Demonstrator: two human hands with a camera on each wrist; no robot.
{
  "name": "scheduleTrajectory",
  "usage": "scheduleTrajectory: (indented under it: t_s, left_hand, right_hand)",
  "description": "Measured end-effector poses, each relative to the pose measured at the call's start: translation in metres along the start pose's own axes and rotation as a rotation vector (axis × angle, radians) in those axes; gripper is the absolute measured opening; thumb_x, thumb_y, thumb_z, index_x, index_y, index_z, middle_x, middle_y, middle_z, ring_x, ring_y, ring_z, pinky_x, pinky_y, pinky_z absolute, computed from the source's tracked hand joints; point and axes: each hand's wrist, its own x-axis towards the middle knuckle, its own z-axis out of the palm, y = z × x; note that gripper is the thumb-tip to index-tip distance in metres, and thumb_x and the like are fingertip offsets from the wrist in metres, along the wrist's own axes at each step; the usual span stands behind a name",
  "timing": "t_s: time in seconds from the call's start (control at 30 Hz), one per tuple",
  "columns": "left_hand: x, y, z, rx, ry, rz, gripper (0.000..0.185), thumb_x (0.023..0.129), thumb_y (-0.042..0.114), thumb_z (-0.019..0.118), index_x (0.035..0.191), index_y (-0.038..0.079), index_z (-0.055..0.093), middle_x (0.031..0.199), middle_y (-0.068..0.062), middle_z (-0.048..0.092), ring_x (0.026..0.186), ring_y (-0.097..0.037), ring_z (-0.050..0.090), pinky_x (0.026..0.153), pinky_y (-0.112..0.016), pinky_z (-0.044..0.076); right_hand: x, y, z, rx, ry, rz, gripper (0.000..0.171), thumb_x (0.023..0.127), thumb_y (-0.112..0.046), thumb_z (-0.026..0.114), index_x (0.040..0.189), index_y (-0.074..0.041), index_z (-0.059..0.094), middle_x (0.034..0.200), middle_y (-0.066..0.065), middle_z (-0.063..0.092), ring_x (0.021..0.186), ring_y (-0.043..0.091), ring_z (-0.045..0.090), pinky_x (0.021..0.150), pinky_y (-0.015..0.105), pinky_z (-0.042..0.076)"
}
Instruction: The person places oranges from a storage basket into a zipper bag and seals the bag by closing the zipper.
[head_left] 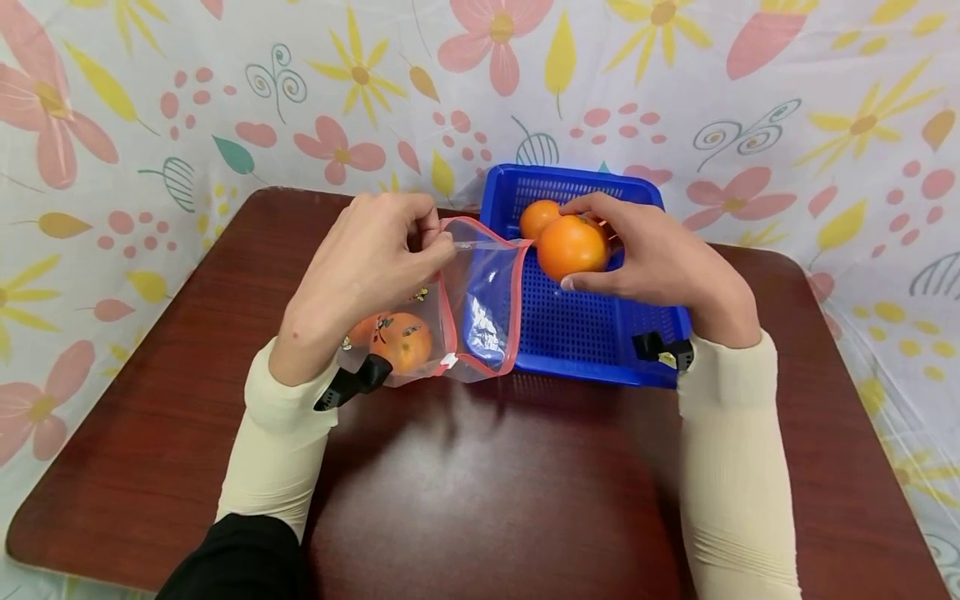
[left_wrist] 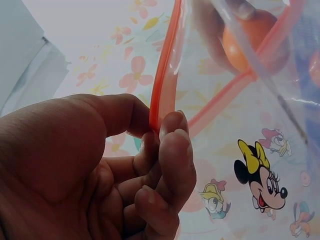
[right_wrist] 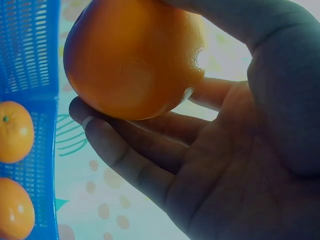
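Oranges are the work in hand: the right hand (head_left: 660,258) cups 1 orange (head_left: 572,247) between thumb and curled fingers, above the blue basket (head_left: 600,333) and just beside the mouth of the clear zip bag (head_left: 480,308). The left hand (head_left: 367,267) pinches the bag's red rim between thumb and fingertips (left_wrist: 172,135), holding it open. The fruit looks firm, smooth and fairly weighty, so a whole-hand cup seems safest; the bag is thin, limp and slippery (best held at its stiffer rim). The head view shows fruit already inside the bag (head_left: 405,342). The right wrist view shows 2 more oranges (right_wrist: 15,131) in the basket; the left wrist view shows cartoon prints (left_wrist: 260,180).
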Motion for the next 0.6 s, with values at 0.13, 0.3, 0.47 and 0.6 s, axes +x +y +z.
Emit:
scheduleTrajectory:
  t_s: [0.13,0.3,0.47,0.6]
  left_hand:
    - [0.0,0.0,0.001,-0.003,-0.006,-0.008,0.019,0.09,0.023,0.062,0.071,0.02,0.059,0.058,0.003,0.054,0.052,-0.016,0.05,0.05,-0.034,0.033]
    - [0.0,0.0,0.0,0.005,-0.008,-0.007,0.019,0.09,0.024,0.062,0.072,0.02,0.059,0.059,0.003,0.055,0.053,-0.016,0.051,0.051,-0.034,0.034]
    - [0.0,0.0,0.0,0.005,-0.009,-0.012,0.02,0.092,0.023,0.062,0.072,0.019,0.06,0.06,0.002,0.055,0.054,-0.017,0.05,0.052,-0.035,0.034]
    - [0.0,0.0,0.001,-0.004,-0.007,-0.005,0.02,0.092,0.023,0.062,0.073,0.018,0.06,0.06,0.001,0.055,0.054,-0.018,0.051,0.053,-0.036,0.035]
  right_hand:
    - [-0.007,-0.001,0.002,0.012,0.02,-0.009,0.073,0.083,-0.025,0.092,0.145,-0.014,0.055,0.126,0.005,0.065,0.107,0.022,0.061,0.095,0.045,0.054]
    - [-0.013,-0.006,0.003,0.014,0.038,-0.002,0.076,0.084,-0.029,0.092,0.148,-0.014,0.054,0.13,0.005,0.064,0.108,0.022,0.061,0.096,0.045,0.052]
    - [-0.017,-0.01,0.004,0.017,0.063,-0.02,0.077,0.083,-0.03,0.092,0.148,-0.013,0.054,0.13,0.003,0.064,0.108,0.019,0.059,0.096,0.044,0.05]
    - [-0.022,-0.012,0.003,0.022,0.078,-0.035,0.076,0.083,-0.029,0.092,0.148,-0.014,0.055,0.131,0.001,0.064,0.109,0.018,0.059,0.096,0.037,0.049]
